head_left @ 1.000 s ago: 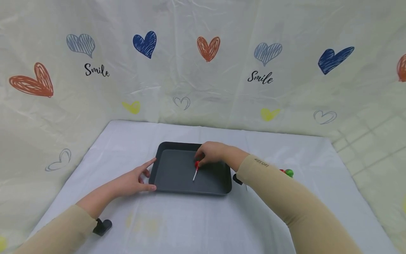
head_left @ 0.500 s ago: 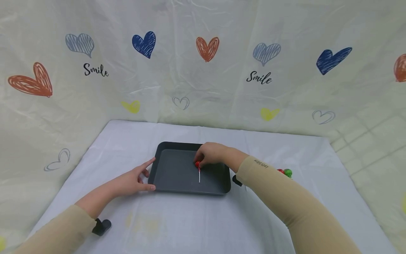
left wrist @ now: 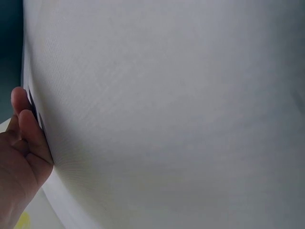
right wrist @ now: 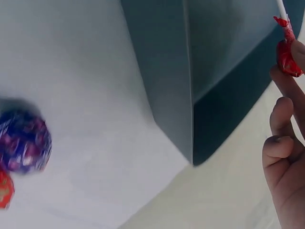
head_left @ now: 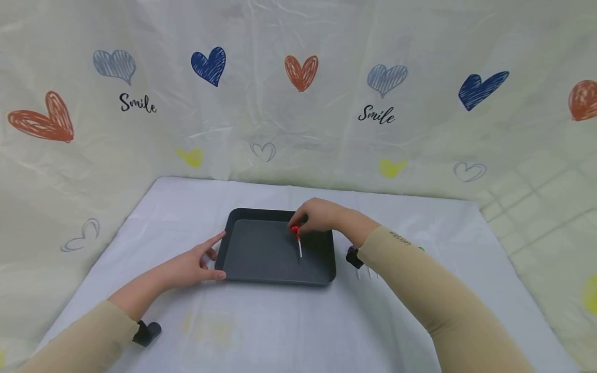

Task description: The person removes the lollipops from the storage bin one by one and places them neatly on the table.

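Observation:
A red-wrapped lollipop [head_left: 295, 229] with a white stick is pinched by its head between the thumb and fingers of my right hand [head_left: 317, 214], over the right half of a dark grey rectangular tray [head_left: 261, 251]. The stick points down toward the tray floor. In the right wrist view, the red lollipop [right wrist: 286, 56] shows at the fingertips, by the upper right edge. My left hand [head_left: 190, 265] touches the tray's left side, index finger and thumb stretched apart along the rim. The left wrist view shows only part of that hand [left wrist: 23, 160] at its left edge.
Right of the tray lie more lollipops, mostly hidden by the right sleeve [head_left: 420, 280]; several white sticks [head_left: 370, 272] show. The right wrist view has a blue-purple wrapped lollipop [right wrist: 25, 140] and a red one [right wrist: 5, 189] outside the tray. A white cloth [head_left: 280, 326] covers the table.
My right hand has risen slightly and shifted right with the red lollipop, whose stick has swung from slanting left to slanting right. My left hand stays on the tray's left side.

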The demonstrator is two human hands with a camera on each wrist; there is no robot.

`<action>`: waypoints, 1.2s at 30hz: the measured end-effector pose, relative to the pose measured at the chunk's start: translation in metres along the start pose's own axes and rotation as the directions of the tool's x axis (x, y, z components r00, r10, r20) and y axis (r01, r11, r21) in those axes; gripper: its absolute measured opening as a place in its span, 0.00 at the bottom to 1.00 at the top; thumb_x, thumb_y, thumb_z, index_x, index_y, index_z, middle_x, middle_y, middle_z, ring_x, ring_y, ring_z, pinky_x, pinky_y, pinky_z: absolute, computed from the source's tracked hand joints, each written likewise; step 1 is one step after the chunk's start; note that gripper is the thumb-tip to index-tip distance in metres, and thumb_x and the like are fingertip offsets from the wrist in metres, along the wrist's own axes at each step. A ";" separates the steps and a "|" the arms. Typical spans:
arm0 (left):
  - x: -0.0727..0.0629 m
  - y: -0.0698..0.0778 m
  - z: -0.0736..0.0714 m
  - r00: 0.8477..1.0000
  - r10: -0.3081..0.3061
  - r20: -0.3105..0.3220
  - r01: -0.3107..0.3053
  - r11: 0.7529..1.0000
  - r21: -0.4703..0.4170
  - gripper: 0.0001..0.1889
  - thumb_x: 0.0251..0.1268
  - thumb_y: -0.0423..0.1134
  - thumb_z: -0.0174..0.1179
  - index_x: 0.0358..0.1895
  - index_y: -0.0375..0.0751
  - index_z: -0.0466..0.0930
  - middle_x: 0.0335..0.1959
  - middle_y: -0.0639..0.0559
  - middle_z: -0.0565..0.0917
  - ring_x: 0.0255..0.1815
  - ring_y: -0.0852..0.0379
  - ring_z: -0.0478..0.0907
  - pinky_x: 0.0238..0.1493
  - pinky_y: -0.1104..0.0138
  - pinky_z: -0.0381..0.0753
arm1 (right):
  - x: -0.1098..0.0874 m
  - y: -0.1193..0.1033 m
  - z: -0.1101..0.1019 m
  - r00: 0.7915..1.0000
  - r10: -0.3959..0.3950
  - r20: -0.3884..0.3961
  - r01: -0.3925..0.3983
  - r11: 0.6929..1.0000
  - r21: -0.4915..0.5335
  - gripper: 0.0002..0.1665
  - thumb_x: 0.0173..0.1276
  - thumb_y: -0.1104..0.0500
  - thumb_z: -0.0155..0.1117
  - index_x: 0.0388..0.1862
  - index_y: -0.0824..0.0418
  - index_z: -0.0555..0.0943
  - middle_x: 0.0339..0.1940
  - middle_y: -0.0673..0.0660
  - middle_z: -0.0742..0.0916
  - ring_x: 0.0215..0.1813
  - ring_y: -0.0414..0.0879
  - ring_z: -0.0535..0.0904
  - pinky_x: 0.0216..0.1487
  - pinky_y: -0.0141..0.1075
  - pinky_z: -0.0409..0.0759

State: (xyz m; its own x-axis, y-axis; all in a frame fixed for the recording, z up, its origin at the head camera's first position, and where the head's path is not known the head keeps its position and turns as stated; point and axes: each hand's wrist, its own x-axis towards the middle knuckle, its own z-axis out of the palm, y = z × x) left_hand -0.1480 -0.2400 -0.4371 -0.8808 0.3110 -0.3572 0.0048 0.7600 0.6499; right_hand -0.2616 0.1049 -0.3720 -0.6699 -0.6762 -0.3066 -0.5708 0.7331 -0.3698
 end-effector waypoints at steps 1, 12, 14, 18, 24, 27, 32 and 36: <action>0.000 0.000 0.000 1.000 0.000 0.001 0.000 1.000 0.001 0.59 0.50 0.60 0.74 0.81 0.58 0.43 0.54 0.47 0.72 0.39 0.53 0.72 0.37 0.61 0.71 | -0.004 0.001 -0.002 1.000 0.000 -0.006 0.000 1.000 0.009 0.17 0.67 0.56 0.69 0.54 0.49 0.87 0.46 0.42 0.87 0.48 0.40 0.78 0.52 0.37 0.76; 0.002 0.000 0.002 1.000 -0.005 0.007 0.005 1.000 0.005 0.59 0.51 0.59 0.74 0.81 0.58 0.42 0.55 0.47 0.72 0.39 0.53 0.71 0.37 0.60 0.71 | -0.054 0.030 -0.019 0.994 0.072 -0.087 -0.064 0.993 0.098 0.17 0.67 0.55 0.69 0.54 0.44 0.87 0.49 0.42 0.86 0.39 0.45 0.75 0.37 0.38 0.77; 0.002 0.000 0.003 1.000 -0.004 0.009 0.004 1.000 0.003 0.59 0.51 0.59 0.73 0.81 0.58 0.42 0.55 0.46 0.72 0.39 0.53 0.71 0.37 0.60 0.71 | -0.065 0.038 -0.020 0.991 0.090 -0.096 -0.079 0.991 0.111 0.17 0.67 0.55 0.69 0.54 0.44 0.87 0.49 0.44 0.86 0.36 0.46 0.74 0.34 0.39 0.75; 0.000 0.002 0.002 1.000 -0.007 0.011 0.007 1.000 -0.002 0.59 0.51 0.58 0.74 0.81 0.57 0.42 0.55 0.46 0.72 0.39 0.52 0.71 0.37 0.60 0.72 | -0.087 0.057 -0.019 0.986 0.118 -0.120 -0.101 0.985 0.137 0.17 0.67 0.58 0.67 0.54 0.46 0.87 0.46 0.45 0.86 0.31 0.46 0.71 0.31 0.39 0.72; 0.001 -0.001 0.003 1.000 -0.008 0.009 0.009 1.000 -0.002 0.58 0.51 0.58 0.74 0.81 0.57 0.43 0.54 0.46 0.72 0.38 0.53 0.72 0.36 0.61 0.71 | -0.123 0.089 -0.012 0.967 0.225 -0.119 -0.205 0.966 0.159 0.17 0.67 0.58 0.68 0.55 0.49 0.87 0.47 0.49 0.86 0.36 0.48 0.73 0.33 0.39 0.74; 0.001 -0.002 0.003 1.000 -0.009 0.007 0.009 1.000 0.004 0.58 0.52 0.58 0.73 0.81 0.57 0.42 0.54 0.46 0.72 0.38 0.53 0.72 0.36 0.61 0.71 | -0.143 0.107 -0.007 0.957 0.269 -0.113 -0.250 0.955 0.158 0.17 0.68 0.58 0.67 0.55 0.52 0.86 0.48 0.50 0.87 0.39 0.48 0.74 0.35 0.39 0.74; 0.000 -0.001 0.003 1.000 -0.007 0.005 0.007 1.000 0.006 0.58 0.52 0.58 0.73 0.81 0.58 0.42 0.55 0.46 0.72 0.37 0.53 0.72 0.36 0.61 0.71 | -0.181 0.134 -0.002 0.937 0.336 -0.099 -0.319 0.935 0.157 0.18 0.68 0.56 0.68 0.56 0.54 0.85 0.50 0.54 0.87 0.47 0.49 0.77 0.41 0.39 0.76; -0.001 0.001 0.002 1.000 -0.002 0.008 0.002 1.000 -0.001 0.58 0.52 0.57 0.74 0.81 0.57 0.43 0.55 0.45 0.72 0.37 0.53 0.72 0.36 0.61 0.72 | -0.209 0.148 0.000 0.921 0.380 -0.091 -0.361 0.916 0.173 0.19 0.67 0.57 0.68 0.56 0.57 0.85 0.51 0.57 0.86 0.47 0.51 0.77 0.43 0.42 0.78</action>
State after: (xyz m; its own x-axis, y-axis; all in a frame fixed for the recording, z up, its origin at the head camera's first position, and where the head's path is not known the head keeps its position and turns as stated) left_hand -0.1460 -0.2382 -0.4372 -0.8768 0.3142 -0.3639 0.0025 0.7599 0.6500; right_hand -0.2061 0.3549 -0.3632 -0.8766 -0.3376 -0.3428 -0.1990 0.9032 -0.3804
